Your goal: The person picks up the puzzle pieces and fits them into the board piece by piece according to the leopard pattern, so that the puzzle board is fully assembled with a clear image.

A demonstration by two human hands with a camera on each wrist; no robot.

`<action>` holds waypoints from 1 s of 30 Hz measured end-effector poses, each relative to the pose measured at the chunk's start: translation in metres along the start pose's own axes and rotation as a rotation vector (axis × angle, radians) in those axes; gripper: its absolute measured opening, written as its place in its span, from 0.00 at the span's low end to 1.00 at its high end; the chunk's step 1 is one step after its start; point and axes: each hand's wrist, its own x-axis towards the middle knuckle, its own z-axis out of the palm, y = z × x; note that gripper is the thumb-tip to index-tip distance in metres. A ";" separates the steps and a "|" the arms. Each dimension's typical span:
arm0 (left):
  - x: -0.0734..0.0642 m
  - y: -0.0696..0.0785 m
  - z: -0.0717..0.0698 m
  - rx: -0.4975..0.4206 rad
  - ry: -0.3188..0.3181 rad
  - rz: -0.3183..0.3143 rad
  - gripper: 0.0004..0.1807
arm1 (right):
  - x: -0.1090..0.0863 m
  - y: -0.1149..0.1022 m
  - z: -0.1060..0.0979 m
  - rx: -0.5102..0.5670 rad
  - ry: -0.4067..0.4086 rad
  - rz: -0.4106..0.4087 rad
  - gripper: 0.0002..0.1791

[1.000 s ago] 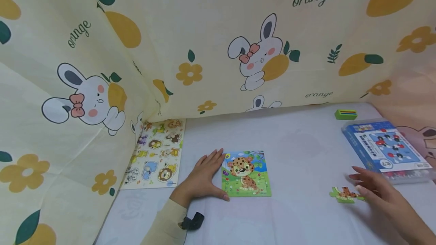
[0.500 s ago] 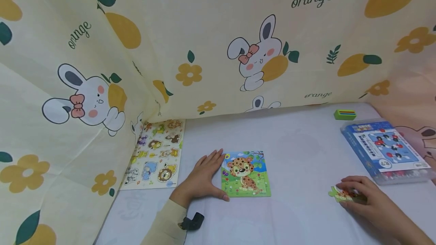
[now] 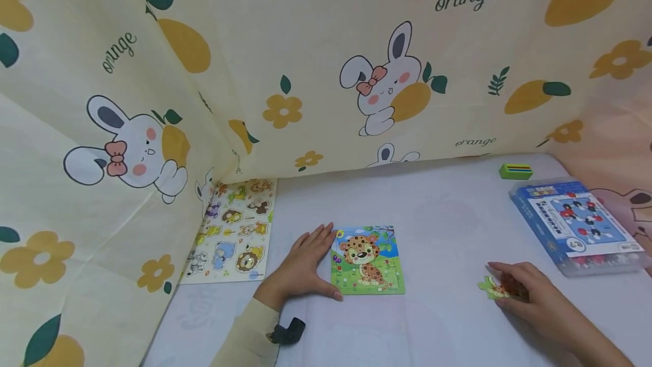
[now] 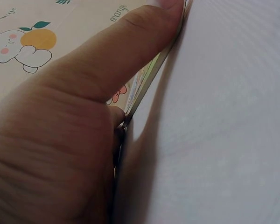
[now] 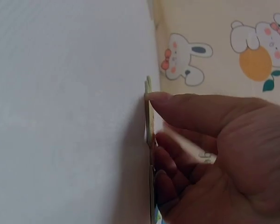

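A square jigsaw puzzle (image 3: 379,265) with a spotted leopard cub on green and blue lies on the white table in the head view. My left hand (image 3: 303,269) rests along its left side, fingers extended past the upper left corner and thumb at the lower left one. In the left wrist view the thumb (image 4: 102,65) lies across the puzzle's edge (image 4: 149,79). To the right, my right hand (image 3: 535,302) grips loose puzzle pieces (image 3: 490,287), green with brown spots, its fingers hiding part of them. The right wrist view shows the thumb against a piece's edge (image 5: 148,116), close over the table.
An animal picture board (image 3: 239,242) lies at the left, partly under the rabbit-print curtain (image 3: 305,72). At the right stands a blue and clear box (image 3: 580,225) with a molecule picture. A small green block (image 3: 516,171) with coloured stripes sits behind it.
My right hand has come down over the loose puzzle pieces, gripped them and shifted them a little to the left. The left hand and the leopard puzzle stay in place.
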 end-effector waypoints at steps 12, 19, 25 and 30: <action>0.000 0.000 -0.002 0.009 -0.006 -0.004 0.81 | 0.012 -0.014 0.001 0.052 -0.018 0.046 0.21; 0.000 -0.001 -0.001 0.003 -0.001 0.000 0.80 | 0.018 -0.043 0.010 0.168 0.071 0.052 0.22; 0.000 -0.001 0.000 0.004 0.001 0.006 0.81 | 0.030 -0.064 0.020 0.361 0.101 -0.024 0.20; 0.001 -0.001 0.000 0.004 0.000 0.006 0.81 | 0.042 -0.084 0.028 0.455 0.086 -0.100 0.22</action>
